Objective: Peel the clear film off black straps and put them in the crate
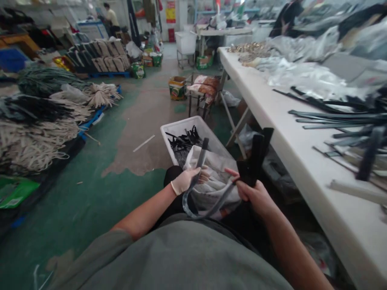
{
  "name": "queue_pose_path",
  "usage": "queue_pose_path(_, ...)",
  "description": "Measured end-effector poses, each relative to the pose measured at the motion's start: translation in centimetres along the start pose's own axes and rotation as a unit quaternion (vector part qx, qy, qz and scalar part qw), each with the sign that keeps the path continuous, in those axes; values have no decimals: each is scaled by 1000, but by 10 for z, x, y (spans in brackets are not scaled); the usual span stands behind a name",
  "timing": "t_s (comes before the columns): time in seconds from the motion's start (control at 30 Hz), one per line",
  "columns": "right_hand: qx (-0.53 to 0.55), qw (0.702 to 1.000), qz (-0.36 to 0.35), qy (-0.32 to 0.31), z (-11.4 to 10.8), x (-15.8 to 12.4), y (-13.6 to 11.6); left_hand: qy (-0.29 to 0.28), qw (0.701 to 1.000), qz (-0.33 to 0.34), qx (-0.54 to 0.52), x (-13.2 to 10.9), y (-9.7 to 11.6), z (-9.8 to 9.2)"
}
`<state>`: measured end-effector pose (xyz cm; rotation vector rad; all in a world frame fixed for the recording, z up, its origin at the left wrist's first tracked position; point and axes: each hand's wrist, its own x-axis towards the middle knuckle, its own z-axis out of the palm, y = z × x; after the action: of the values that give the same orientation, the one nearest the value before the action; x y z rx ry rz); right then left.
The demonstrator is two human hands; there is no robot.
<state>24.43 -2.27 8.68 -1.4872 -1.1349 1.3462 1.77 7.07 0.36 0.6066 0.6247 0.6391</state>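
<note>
My left hand (185,180), in a pale glove, is closed on a dark strap (188,205), whose end sticks up above the fingers. The strap hangs in a loop and runs up towards my right hand (254,194). That hand is wrapped round a bundle of black straps (256,157), its index finger pointing out to the left. Between the hands, over my lap, lies a white sack (216,165) with pale things inside that I cannot make out. Beyond it a white plastic bin (216,137) holds many short black pieces (184,141).
A long white table (256,92) runs along my right, bearing dark straps (326,117) and clear plastic bags (302,76). Left on the floor are heaps of beige straps (39,141). Ahead stand a stool (196,96) and a carton (177,88). Other people are farther back.
</note>
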Motion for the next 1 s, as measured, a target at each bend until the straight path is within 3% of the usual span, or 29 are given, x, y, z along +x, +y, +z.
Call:
queue_pose_path(0.13,45,998,-43,25,-6,22,-5,-115,981,-76,139,-10,-23,26)
queue_pose_path(0.27,26,998,-53,28,-5,19,-3,-211,957,-94,177,-17,-20,44)
queue_pose_path(0.33,5,999,-44,28,0,14,-4,-214,962,-72,153,-17,-15,56)
queue_pose_path(0.43,-17,999,-23,24,6,8,-7,-160,968,-44,189,-11,-13,75)
queue_pose_path(0.53,-29,995,-30,90,2,4,-7,-133,946,-9,295,-7,-20,82)
queue_pose_path(0.6,-31,987,-37,152,-6,1,-2,-141,922,16,360,-8,-29,76)
queue_pose_path(0.67,-23,981,-34,189,-17,-3,7,-149,916,-3,372,-14,-40,63)
queue_pose_path(0.73,-2,979,-27,200,-28,-7,18,-143,927,-61,342,-22,-52,46)
queue_pose_path(0.83,29,973,-15,229,-44,-13,38,-83,945,-103,298,-26,-61,17)
queue_pose_path(0.93,-7,958,24,286,-60,-17,51,-1,959,-65,277,-8,-46,-13)
queue_pose_path(1.0,-57,945,37,319,-70,-16,50,52,962,-39,266,18,-16,-29)
